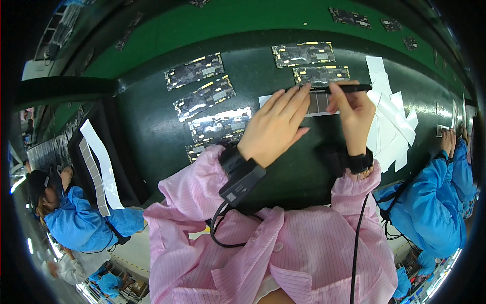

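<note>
My left hand [277, 123] lies stretched out over a white strip with grey rectangular stickers [323, 103], its fingers covering the strip's left part. Between the thumb and fingers of my right hand [358, 115] is a slim black pen-like tool [362, 87]. It points left, and its thin end is close to my left fingertips. Just beyond the strip is a dark circuit board [320, 74], with another circuit board [302, 53] behind it. More boards, including a shiny film-covered circuit board [220, 120], lie left of my left hand.
A loose pile of white paper strips [389, 124] is right of my right hand. At the left edge hang a grey-sticker strip [94, 177] and a white strip [104, 161]. A green surface [253, 16] with boards runs behind. Co-workers in blue sit on both sides.
</note>
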Motion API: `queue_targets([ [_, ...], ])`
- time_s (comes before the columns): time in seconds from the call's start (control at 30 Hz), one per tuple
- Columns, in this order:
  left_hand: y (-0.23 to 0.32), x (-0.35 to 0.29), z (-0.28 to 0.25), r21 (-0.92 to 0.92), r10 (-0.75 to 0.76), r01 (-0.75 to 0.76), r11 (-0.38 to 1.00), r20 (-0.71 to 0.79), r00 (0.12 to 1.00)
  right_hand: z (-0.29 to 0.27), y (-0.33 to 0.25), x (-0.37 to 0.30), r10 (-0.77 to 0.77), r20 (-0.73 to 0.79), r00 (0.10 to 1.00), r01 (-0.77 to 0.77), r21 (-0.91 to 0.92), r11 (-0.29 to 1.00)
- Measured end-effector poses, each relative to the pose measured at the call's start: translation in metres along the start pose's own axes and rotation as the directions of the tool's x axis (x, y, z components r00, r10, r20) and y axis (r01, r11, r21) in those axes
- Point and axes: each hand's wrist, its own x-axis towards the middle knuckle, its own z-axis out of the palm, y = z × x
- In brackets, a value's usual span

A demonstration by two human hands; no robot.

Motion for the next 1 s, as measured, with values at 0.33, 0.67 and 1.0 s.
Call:
queue_targets([
  [0.33, 0.013, -0.026, 0.0, -0.055, -0.009, 0.012, 0.998, 0.045, 0.999, 0.013, -0.002, -0.015, -0.034, 0.095, 0.995, 0.04, -0.055, 0.998],
  [0.67, 0.014, -0.027, 0.001, -0.022, -0.022, 0.023, 1.0, 0.053, 0.998, 0.014, -0.001, -0.015, -0.042, 0.106, 0.994, 0.05, -0.08, 0.995],
  [1.0, 0.012, -0.026, 0.001, 0.002, -0.006, 0.006, 1.0, 0.057, 0.998, 0.015, 0.0, -0.014, -0.05, 0.079, 0.996, 0.051, -0.017, 0.999],
])
